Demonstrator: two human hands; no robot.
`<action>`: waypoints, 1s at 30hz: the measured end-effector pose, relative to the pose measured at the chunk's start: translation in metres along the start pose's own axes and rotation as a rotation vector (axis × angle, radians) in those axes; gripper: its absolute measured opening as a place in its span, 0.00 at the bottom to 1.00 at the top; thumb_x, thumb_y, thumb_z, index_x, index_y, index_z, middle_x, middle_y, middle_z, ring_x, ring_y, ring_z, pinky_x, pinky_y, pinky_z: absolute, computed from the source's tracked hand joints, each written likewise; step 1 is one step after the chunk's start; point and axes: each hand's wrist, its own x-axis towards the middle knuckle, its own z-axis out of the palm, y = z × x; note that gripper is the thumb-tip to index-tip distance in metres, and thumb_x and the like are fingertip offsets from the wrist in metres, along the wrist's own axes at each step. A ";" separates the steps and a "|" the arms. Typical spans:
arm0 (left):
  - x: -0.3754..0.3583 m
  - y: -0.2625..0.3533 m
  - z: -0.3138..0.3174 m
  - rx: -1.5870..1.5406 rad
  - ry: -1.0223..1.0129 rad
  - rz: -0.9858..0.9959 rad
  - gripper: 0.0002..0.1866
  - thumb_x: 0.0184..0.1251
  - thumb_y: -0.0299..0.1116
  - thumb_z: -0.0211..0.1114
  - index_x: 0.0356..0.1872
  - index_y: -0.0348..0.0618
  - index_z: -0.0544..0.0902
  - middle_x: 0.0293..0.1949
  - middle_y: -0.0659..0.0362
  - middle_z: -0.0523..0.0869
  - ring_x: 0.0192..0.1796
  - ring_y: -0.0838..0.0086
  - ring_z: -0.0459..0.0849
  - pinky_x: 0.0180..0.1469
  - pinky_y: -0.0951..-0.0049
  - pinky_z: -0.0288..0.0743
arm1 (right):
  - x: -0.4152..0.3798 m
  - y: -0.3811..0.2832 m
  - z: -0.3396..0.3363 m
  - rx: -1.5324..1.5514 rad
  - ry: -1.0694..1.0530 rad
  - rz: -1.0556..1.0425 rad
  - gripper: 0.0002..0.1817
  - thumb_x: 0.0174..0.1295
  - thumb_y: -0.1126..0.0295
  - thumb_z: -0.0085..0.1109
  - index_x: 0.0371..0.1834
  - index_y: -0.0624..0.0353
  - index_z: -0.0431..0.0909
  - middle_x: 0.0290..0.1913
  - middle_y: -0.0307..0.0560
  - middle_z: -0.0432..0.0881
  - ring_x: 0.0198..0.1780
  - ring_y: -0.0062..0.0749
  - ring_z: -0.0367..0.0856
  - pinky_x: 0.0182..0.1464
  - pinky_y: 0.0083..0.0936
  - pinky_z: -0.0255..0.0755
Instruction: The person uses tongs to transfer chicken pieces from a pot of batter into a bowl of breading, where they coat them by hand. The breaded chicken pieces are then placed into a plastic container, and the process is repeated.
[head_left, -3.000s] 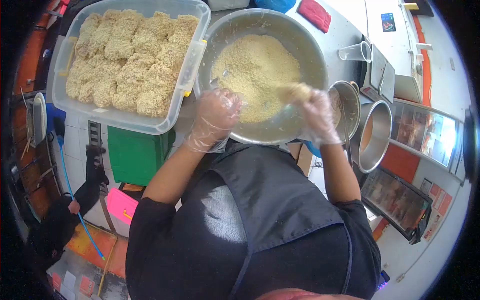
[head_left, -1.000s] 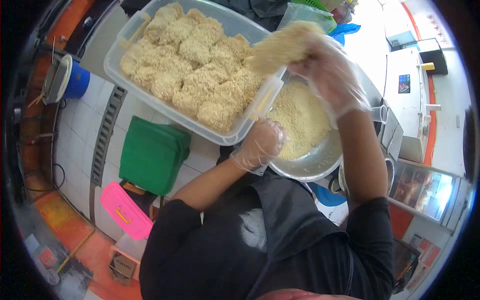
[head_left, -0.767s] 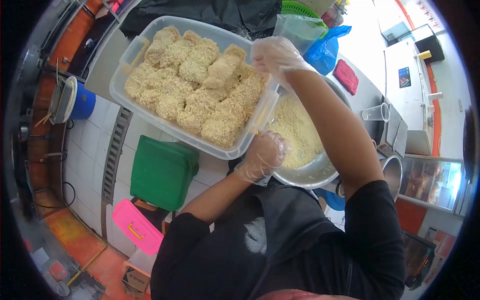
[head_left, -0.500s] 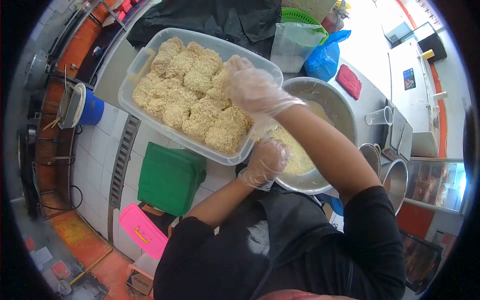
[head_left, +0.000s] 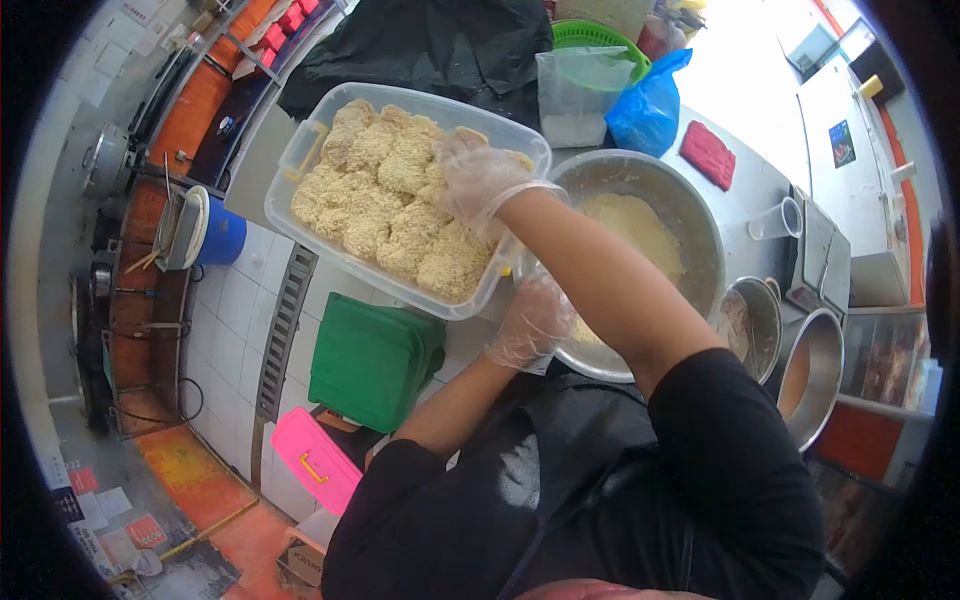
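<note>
The right hand (head_left: 480,180), in a thin plastic glove, reaches across into the clear plastic tub (head_left: 330,255), fingers spread and laid flat on the breaded pieces (head_left: 390,205) at the tub's near right end; it grips nothing. The left hand (head_left: 535,320), also gloved, is loosely curled at the rim of the metal bowl (head_left: 700,215), just beside the tub's near corner; whether it pinches anything cannot be told.

The tub sits at the left end of the bench (head_left: 745,185), and its near long side seems to jut past the bench edge over the tiled floor. A hard press there could tip it, or knock coating off the top layer. The right forearm crosses over the bowl of crumbs (head_left: 630,225), so a sleeve could drag through them.

The tub's long axis runs from far left to near right, its yellow-latched short end (head_left: 308,150) pointing away to the left. The pieces are heaped with no common direction.
</note>
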 end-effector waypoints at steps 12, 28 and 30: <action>-0.008 0.052 0.024 0.193 -0.284 -0.112 0.17 0.67 0.48 0.67 0.31 0.43 0.88 0.31 0.48 0.87 0.40 0.52 0.87 0.48 0.51 0.79 | -0.276 0.123 -0.095 0.280 0.302 0.387 0.08 0.67 0.66 0.66 0.41 0.60 0.88 0.42 0.51 0.88 0.44 0.43 0.87 0.49 0.37 0.80; 0.037 0.155 0.107 0.170 -0.768 0.014 0.13 0.68 0.38 0.64 0.42 0.37 0.85 0.35 0.41 0.88 0.44 0.45 0.89 0.49 0.48 0.82 | -0.553 0.128 -0.043 -0.356 -0.276 1.117 0.26 0.73 0.78 0.50 0.73 0.69 0.64 0.48 0.65 0.85 0.42 0.53 0.90 0.43 0.45 0.85; 0.042 0.160 0.108 0.115 -0.803 -0.022 0.17 0.70 0.41 0.65 0.45 0.36 0.86 0.38 0.40 0.89 0.46 0.45 0.89 0.50 0.49 0.82 | -0.567 0.133 -0.055 -0.393 -0.207 1.079 0.15 0.73 0.77 0.51 0.61 0.67 0.73 0.41 0.61 0.87 0.39 0.52 0.90 0.39 0.42 0.85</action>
